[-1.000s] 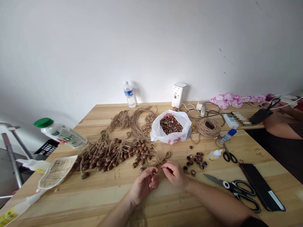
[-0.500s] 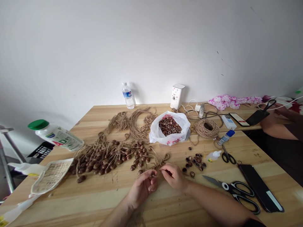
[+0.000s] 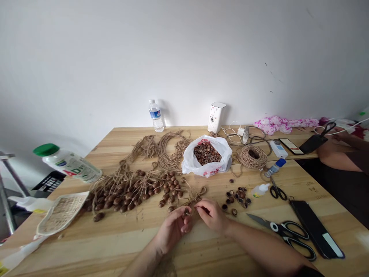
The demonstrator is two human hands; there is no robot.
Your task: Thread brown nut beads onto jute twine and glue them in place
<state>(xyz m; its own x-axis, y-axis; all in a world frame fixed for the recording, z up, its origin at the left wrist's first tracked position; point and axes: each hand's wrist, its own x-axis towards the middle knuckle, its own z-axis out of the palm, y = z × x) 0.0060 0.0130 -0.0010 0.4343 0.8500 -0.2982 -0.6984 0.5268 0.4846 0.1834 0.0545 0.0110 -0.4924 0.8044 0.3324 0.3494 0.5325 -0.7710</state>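
Observation:
Near the front middle of the table, my left hand [image 3: 175, 229] is closed on a small brown shell piece [image 3: 186, 212] between thumb and fingers. Just to its right, my right hand [image 3: 211, 216] has thumb and forefinger pinched on what looks like the end of a thin cord. A twine bundle with a loop [image 3: 202, 191] lies right behind both hands. Many brown round nuts on twine [image 3: 123, 196] are heaped to the left. Loose hollow shell pieces [image 3: 238, 196] lie to the right, and a white plastic bag [image 3: 189, 161] behind holds many more.
Large scissors [image 3: 275, 227], a black case [image 3: 317, 231], small scissors [image 3: 278, 191] and a glue bottle [image 3: 261, 189] lie right. A twine coil [image 3: 245, 156] is behind them. A woven tray [image 3: 63, 211] and a green-capped bottle [image 3: 77, 165] are left. Another person's arm [image 3: 337, 152] is far right.

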